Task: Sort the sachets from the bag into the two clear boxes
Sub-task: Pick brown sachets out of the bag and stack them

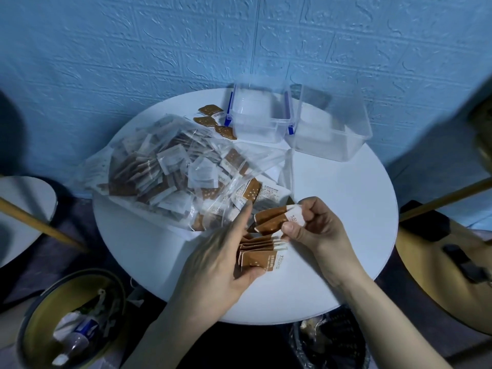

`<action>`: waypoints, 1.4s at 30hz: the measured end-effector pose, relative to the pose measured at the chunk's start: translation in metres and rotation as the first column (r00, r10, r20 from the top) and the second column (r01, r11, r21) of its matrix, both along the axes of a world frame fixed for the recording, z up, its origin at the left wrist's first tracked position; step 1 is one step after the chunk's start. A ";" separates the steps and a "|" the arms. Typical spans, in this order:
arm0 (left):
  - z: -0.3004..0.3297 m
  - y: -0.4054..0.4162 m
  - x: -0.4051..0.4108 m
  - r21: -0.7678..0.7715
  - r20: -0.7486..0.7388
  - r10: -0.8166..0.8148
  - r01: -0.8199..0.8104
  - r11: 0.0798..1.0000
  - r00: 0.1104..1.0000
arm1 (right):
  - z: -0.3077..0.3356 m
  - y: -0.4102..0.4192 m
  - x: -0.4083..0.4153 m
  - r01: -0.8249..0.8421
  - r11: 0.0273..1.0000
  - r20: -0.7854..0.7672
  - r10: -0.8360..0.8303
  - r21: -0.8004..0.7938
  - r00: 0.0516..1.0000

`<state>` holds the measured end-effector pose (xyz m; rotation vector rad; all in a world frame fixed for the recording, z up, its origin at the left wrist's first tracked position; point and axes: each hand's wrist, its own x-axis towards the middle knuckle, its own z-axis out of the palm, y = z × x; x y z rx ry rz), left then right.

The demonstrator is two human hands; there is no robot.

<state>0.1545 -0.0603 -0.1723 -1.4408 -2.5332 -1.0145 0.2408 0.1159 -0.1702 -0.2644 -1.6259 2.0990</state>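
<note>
A clear plastic bag (170,169) full of brown and white sachets lies on the left of the round white table (332,209), its mouth open toward me. My left hand (215,257) grips a stack of brown sachets (262,253) near the table's front. My right hand (316,222) pinches two brown sachets (274,218) just above that stack. Two clear boxes stand at the back: the left box (257,123) with blue clips and the right box (330,134) beside it. Both look empty.
Three loose brown sachets (213,119) lie left of the boxes, and a few more (253,191) at the bag's mouth. A bin (72,323) with rubbish stands on the floor at lower left. A blue wall is close behind the table.
</note>
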 end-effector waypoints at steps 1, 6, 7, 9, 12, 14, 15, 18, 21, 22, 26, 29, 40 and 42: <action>0.000 0.000 0.000 -0.001 0.005 0.004 -0.004 1.000 1.000 | -0.003 -0.001 0.001 -0.005 1.000 0.010 0.004 0.027 1.000; -0.003 -0.001 -0.001 0.003 0.035 0.021 -0.021 1.000 0.999 | -0.002 -0.001 0.009 -0.004 0.931 0.209 -0.078 0.365 0.975; -0.003 -0.001 -0.001 0.000 0.034 0.014 -0.014 1.000 0.999 | -0.003 0.002 0.012 -0.014 0.875 0.256 -0.127 0.485 0.958; -0.004 -0.002 -0.001 -0.004 0.028 -0.002 0.002 1.000 1.000 | -0.001 0.006 0.016 -0.064 0.747 0.276 -0.164 0.661 0.947; -0.004 0.000 -0.001 0.019 0.049 -0.026 0.025 1.000 0.998 | 0.000 0.005 0.019 -0.129 0.707 0.293 -0.115 0.696 0.949; -0.006 0.004 0.000 0.017 0.092 -0.054 0.053 0.998 0.994 | -0.001 0.001 0.017 -0.132 0.746 0.299 -0.093 0.653 0.950; -0.005 0.006 0.001 0.016 0.086 -0.066 0.065 0.998 0.994 | -0.002 -0.001 0.017 -0.128 0.764 0.293 -0.083 0.632 0.952; 0.000 0.008 0.003 -0.032 0.134 -0.096 0.101 0.994 0.986 | -0.003 -0.001 0.017 -0.127 0.823 0.305 -0.058 0.553 0.950; 0.004 0.009 0.004 -0.098 0.111 -0.089 0.100 0.990 0.990 | 0.001 0.003 0.024 -0.104 0.833 0.336 -0.102 0.544 0.936; 0.003 0.010 0.004 -0.113 0.041 -0.081 0.085 0.990 0.996 | 0.003 0.004 0.029 -0.086 0.808 0.326 -0.135 0.582 0.936; -0.002 0.017 0.007 -0.124 -0.137 -0.027 0.010 0.992 0.990 | 0.004 0.004 0.044 -0.098 0.597 0.266 -0.199 0.796 0.943; 0.001 0.020 0.007 -0.135 -0.154 -0.022 0.001 0.991 0.988 | -0.004 0.003 0.050 -0.201 0.487 0.329 -0.193 0.850 0.924; -0.001 0.025 0.002 -0.174 -0.268 -0.064 0.018 0.985 0.961 | -0.009 0.007 0.037 -0.160 0.542 0.237 -0.075 0.825 0.969; -0.002 0.023 0.003 -0.150 -0.259 -0.065 0.027 0.988 0.964 | -0.006 0.006 0.037 -0.165 0.568 0.229 -0.042 0.806 0.972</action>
